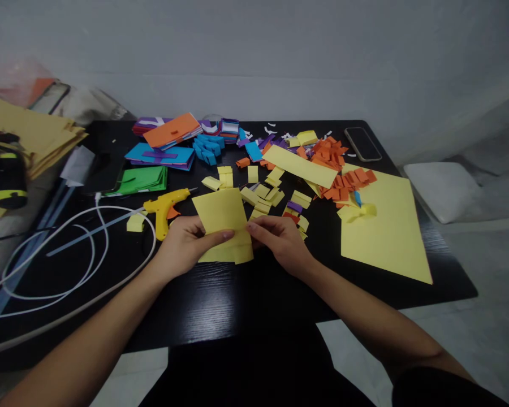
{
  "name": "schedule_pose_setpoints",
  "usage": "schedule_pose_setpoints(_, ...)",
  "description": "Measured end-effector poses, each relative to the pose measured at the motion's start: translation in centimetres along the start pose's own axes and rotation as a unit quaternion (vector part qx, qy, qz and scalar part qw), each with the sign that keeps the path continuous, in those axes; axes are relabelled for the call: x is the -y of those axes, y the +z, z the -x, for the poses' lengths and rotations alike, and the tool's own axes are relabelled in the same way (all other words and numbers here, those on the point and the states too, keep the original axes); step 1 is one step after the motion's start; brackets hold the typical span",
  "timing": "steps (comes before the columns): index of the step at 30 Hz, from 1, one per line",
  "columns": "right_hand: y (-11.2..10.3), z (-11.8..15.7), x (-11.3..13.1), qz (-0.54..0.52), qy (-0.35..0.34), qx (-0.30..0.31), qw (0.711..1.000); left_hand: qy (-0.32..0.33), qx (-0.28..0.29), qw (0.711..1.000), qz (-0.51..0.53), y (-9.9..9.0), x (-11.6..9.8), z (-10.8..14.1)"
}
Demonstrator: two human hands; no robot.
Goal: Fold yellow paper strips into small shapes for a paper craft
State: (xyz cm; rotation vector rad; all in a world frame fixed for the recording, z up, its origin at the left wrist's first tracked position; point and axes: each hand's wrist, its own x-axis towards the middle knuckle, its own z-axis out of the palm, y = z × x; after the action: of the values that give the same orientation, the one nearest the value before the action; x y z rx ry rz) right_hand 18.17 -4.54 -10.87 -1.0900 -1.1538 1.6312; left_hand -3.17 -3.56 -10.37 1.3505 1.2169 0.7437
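Note:
Between my hands, above the front of the black table, is a piece of yellow paper (223, 212) with a fold across its lower part. My left hand (184, 246) grips its left side, thumb on top and fingers behind. At the right edge, my right hand (282, 240) pinches the paper between thumb and fingers. Just beyond it lie several small folded yellow paper pieces (263, 192). A yellow glue gun (165, 209) rests close to my left hand.
Large yellow sheets (382, 237) lie on the right, near a heap of orange folded pieces (328, 152) and a phone (362, 144). Stacked coloured paper (161, 155) stands at the back left. A white cable (89, 209) loops across the table's left side.

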Motion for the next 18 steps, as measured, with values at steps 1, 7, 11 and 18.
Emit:
schedule_pose_setpoints(1, -0.07, -0.05, 0.08, -0.008, 0.009, 0.008, 1.000, -0.012, 0.000, 1.000, 0.013, -0.01, -0.02, -0.02)
schedule_pose_setpoints(7, -0.43, -0.20, -0.04, -0.020, 0.027, 0.020, 0.999, -0.061, -0.001, 0.997, 0.051, -0.12, -0.32, -0.14)
schedule_pose_setpoints(11, -0.52, -0.34, -0.36, -0.015, 0.026, 0.016, 0.999, -0.073, 0.006, 0.996, 0.059, -0.32, -0.07, -0.24)
schedule_pose_setpoints(18, -0.26, -0.28, -0.58, 0.015, 0.000, -0.012, 1.000, -0.070, 0.006, 0.996, 0.050, -0.37, 0.12, -0.31)
